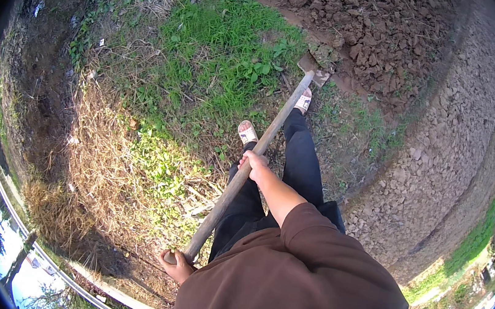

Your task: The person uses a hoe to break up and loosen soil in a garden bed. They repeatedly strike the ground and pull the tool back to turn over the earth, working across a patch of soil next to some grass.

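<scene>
A long wooden hoe handle [228,194] runs diagonally from the lower left up to a metal hoe blade [321,76], which is soil-covered and rests at the border of grass and broken earth. My right hand [253,163] grips the handle around its middle. Near the butt end, my left hand [177,265] is wrapped around the wood, low at my left side. A clod with weeds [323,55] lies against the far side of the blade. How deep the blade sits cannot be told.
My sandalled right foot [303,102] stands just below the blade, my left foot [248,133] left of the handle. Green grass [228,45] grows ahead, dry straw [104,151] lies left, and tilled clods [395,47] spread ahead right. A pale ploughed field [443,146] extends right.
</scene>
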A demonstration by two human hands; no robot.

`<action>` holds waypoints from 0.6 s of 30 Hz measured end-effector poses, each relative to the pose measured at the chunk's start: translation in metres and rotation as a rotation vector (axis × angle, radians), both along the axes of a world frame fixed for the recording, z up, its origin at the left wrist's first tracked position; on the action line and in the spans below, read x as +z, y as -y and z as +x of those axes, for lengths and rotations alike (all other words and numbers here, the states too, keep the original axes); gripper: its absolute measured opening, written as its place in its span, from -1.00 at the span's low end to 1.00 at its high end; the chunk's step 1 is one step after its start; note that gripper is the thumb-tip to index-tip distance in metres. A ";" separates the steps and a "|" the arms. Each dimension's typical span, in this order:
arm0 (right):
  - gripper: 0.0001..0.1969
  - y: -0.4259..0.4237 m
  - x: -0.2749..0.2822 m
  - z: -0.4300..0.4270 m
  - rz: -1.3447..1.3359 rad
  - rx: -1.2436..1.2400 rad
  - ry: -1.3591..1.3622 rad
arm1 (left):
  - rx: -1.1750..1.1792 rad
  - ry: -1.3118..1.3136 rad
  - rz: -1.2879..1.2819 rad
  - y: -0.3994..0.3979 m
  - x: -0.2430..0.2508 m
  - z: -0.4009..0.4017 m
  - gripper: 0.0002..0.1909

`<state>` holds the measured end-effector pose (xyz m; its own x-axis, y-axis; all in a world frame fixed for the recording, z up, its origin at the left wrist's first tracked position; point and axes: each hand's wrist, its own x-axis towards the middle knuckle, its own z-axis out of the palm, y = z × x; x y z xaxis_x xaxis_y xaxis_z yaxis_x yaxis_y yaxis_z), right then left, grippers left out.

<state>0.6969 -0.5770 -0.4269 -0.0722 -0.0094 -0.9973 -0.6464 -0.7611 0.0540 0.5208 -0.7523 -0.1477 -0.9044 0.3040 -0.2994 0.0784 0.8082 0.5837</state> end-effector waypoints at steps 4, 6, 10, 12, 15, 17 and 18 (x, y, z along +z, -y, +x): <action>-0.86 0.022 0.008 0.001 -0.065 0.004 0.069 | -0.086 -0.151 -0.206 0.054 -0.004 -0.003 -0.70; -0.86 0.022 0.025 0.002 -0.116 0.025 0.059 | 0.031 -0.098 -0.275 0.056 0.013 -0.002 -0.68; -0.88 -0.048 0.045 0.039 -0.006 -0.012 -0.032 | -0.091 -0.060 -0.047 -0.036 0.043 0.032 -0.71; -0.88 -0.088 0.045 0.055 0.033 -0.079 -0.043 | -0.137 0.011 0.050 -0.095 0.062 0.064 -0.74; -0.86 -0.093 0.075 0.043 0.051 -0.057 -0.018 | -0.168 -0.075 -0.007 -0.120 0.100 0.063 -0.76; -0.87 -0.073 0.102 0.014 -0.029 -0.139 -0.176 | -0.192 -0.176 -0.026 -0.098 0.131 0.027 -0.76; -0.87 -0.065 0.120 0.000 -0.053 -0.088 -0.242 | -0.208 -0.233 -0.091 -0.090 0.152 0.013 -0.76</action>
<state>0.6970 -0.5116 -0.3073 -0.3111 -0.0445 -0.9493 -0.6733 -0.6946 0.2533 0.5335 -0.6620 0.0047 -0.8730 0.4711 -0.1262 0.3706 0.8090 0.4562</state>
